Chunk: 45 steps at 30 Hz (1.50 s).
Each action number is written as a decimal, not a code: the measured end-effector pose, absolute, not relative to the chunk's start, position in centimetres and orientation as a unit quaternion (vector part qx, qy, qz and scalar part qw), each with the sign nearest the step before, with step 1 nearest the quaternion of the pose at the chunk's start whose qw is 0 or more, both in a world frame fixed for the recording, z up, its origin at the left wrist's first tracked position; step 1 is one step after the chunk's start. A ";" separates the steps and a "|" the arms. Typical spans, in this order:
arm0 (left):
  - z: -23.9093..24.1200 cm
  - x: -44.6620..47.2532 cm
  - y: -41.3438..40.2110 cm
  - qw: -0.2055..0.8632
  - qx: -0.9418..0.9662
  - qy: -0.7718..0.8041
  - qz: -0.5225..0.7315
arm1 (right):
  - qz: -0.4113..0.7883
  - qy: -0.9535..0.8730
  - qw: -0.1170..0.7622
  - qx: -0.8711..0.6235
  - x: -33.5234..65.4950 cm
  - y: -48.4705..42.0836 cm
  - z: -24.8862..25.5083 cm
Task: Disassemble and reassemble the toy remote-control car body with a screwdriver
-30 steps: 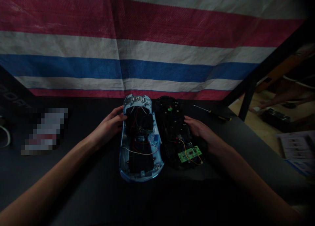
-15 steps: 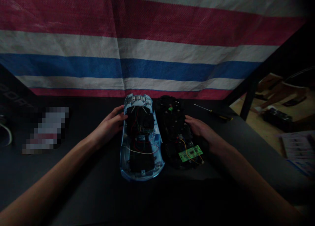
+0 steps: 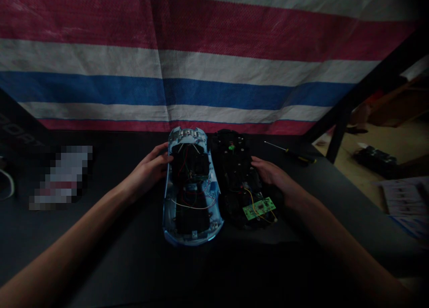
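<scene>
A light-blue toy car body shell [image 3: 169, 209] lies upside down on the dark table, its inside showing black parts and thin red and white wires. My left hand [image 3: 152, 167] holds its left edge near the far end, thumb on the rim and fingers along the outside. Beside the shell on the right is the black car chassis [image 3: 234, 165], with a green circuit board [image 3: 259, 208] and a yellow wire on its near end. My right hand [image 3: 271, 174] grips the chassis by its right side; some of its fingers are hidden in shadow.
A screwdriver [image 3: 290, 155] lies right of the chassis. A blurred-out flat object [image 3: 63, 178] and a white cable [image 3: 10, 183] are at the left. Striped sheeting [image 3: 208, 93] hangs behind the table. Beyond the right edge, a black object [image 3: 375, 159] and printed sheets [image 3: 402, 200] show.
Both hands, the shell and the chassis stay practically in place. At the far right, the brown shapes in the background have shifted, uncovering more of the floor.
</scene>
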State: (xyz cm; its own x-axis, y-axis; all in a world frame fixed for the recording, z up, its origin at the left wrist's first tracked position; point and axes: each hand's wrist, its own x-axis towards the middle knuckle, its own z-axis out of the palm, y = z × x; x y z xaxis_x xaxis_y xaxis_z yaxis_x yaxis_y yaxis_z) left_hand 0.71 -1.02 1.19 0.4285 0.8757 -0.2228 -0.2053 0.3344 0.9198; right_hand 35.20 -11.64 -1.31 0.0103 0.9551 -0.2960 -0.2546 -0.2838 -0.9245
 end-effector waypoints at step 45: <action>1.2 0.9 -1.1 0.723 0.445 0.375 0.372 | 0.602 -0.331 0.492 -0.534 35.2 -11.9 -1.1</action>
